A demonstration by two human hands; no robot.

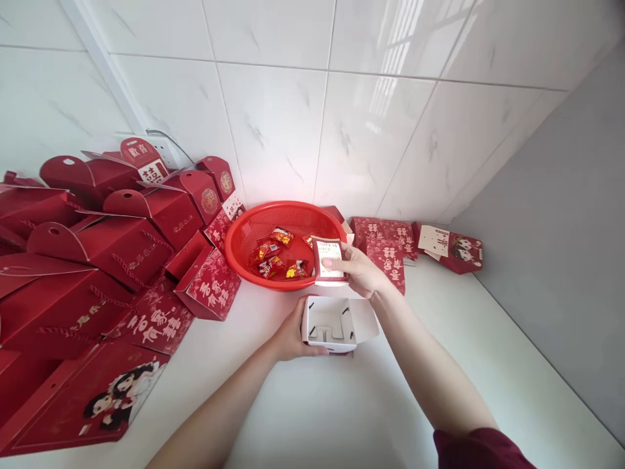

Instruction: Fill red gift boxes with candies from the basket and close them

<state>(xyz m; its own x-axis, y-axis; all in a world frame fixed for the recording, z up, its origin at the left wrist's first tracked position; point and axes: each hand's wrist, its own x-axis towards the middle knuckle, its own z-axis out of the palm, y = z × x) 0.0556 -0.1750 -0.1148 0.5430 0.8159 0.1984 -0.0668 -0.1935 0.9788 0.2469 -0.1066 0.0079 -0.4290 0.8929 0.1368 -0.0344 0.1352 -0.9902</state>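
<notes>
My left hand (293, 335) is wrapped round the left side of an opened gift box (332, 345). Its white inside faces up, with nothing lying in it, and a flap (366, 321) sticks out to the right. Above it, my right hand (362, 268) grips a small flat cream-and-red packet (328, 251), thumb on its front. That packet overlaps the right rim of a red plastic basket (239, 260). Several shiny red-and-yellow wrapped snack packets (282, 236) lie in the basket.
Many red gift boxes (141, 225), some with rope handles, crowd the left. Patterned red boxes (385, 254) and a box with a cartoon figure (452, 247) stand at the right, against the tiled wall (273, 130). A socket (163, 151) with a cable sits behind. A grey panel (551, 228) borders the right.
</notes>
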